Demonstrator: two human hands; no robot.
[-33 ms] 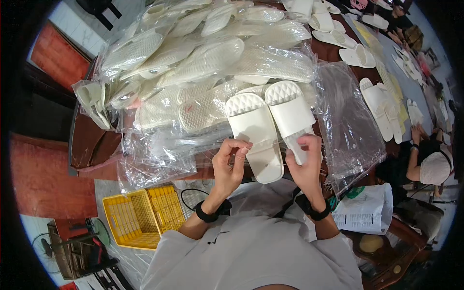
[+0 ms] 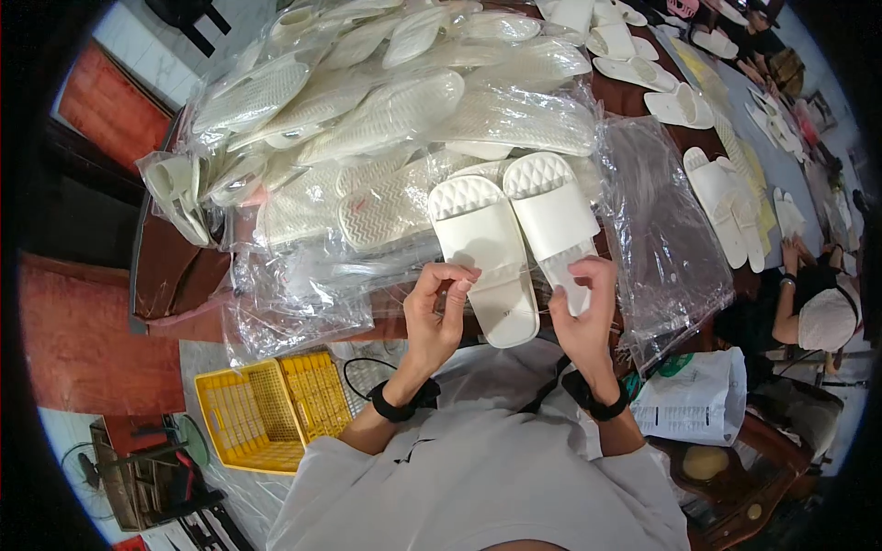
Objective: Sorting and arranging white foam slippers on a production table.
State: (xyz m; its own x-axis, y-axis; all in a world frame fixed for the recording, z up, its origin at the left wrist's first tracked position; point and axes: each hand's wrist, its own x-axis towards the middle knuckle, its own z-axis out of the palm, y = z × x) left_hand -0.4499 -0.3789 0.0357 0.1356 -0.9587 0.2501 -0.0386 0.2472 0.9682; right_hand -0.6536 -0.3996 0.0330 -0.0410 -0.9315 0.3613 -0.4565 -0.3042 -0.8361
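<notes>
A pair of white slide slippers lies soles down on wrapped slippers at the table's near edge. The left slipper point(image 2: 503, 308) has a quilted toe area and a smooth strap; the right slipper point(image 2: 551, 211) matches it. My left hand point(image 2: 438, 308) is at the left slipper's outer side, thumb and forefinger pinched together; anything between them is too small to name. Over the heel end of the right slipper is my right hand point(image 2: 586, 308), its fingers curled and its thumb apart from the forefinger. The heel is partly hidden by this hand.
Clear-bagged slippers point(image 2: 386, 119) are heaped across the table. A flat plastic bag point(image 2: 657, 220) lies right of the pair. Unwrapped slippers point(image 2: 721, 207) lie farther right, where a co-worker's hand point(image 2: 792, 255) is near more. A yellow crate point(image 2: 241, 418) stands on the floor at left.
My right hand has shifted slightly right, and its thumb and forefinger stand a little farther from the right slipper's inner edge. My left hand and the slippers are practically unmoved.
</notes>
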